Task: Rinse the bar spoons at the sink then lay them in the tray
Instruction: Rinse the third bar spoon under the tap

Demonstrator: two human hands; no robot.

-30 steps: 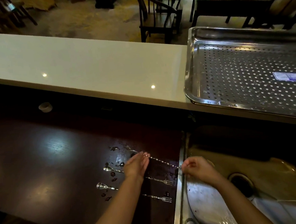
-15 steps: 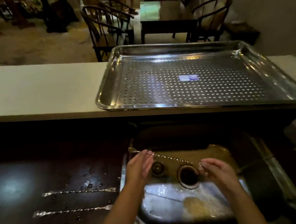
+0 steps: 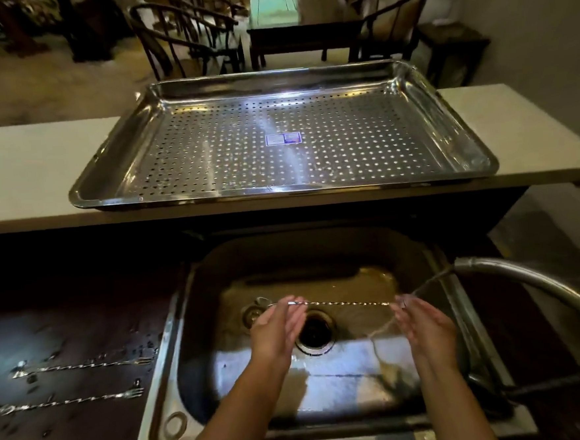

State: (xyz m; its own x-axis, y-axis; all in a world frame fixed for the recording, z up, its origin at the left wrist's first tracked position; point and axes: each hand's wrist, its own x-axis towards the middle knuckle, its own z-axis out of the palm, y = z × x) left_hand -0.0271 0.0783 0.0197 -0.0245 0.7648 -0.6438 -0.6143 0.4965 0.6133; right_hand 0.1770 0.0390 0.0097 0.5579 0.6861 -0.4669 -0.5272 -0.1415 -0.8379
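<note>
Your two bare forearms rise from the 6 o'clock edge and spread apart a little. Your left hand (image 3: pixel 278 327) sits at about 7 o'clock from frame centre, fingers straight and together, pointing to 1 o'clock, tips pinching. Your right hand (image 3: pixel 423 327) sits at about 5 o'clock, palm facing left, fingers loosely extended toward 11 o'clock, tips closed. The hands are level, well apart.

I read one bar spoon (image 3: pixel 342 303) level over the sink (image 3: pixel 187 347), above the drain: thin twisted metal stem, bowl end at left, right end in a water stream. Two more bar spoons (image 3: pixel 82 366) and (image 3: pixel 66 403) lie flat left of the sink, parallel, forked ends toward it. Perforated steel tray (image 3: pixel 446 119) sits behind the sink, holding no spoons.
</note>
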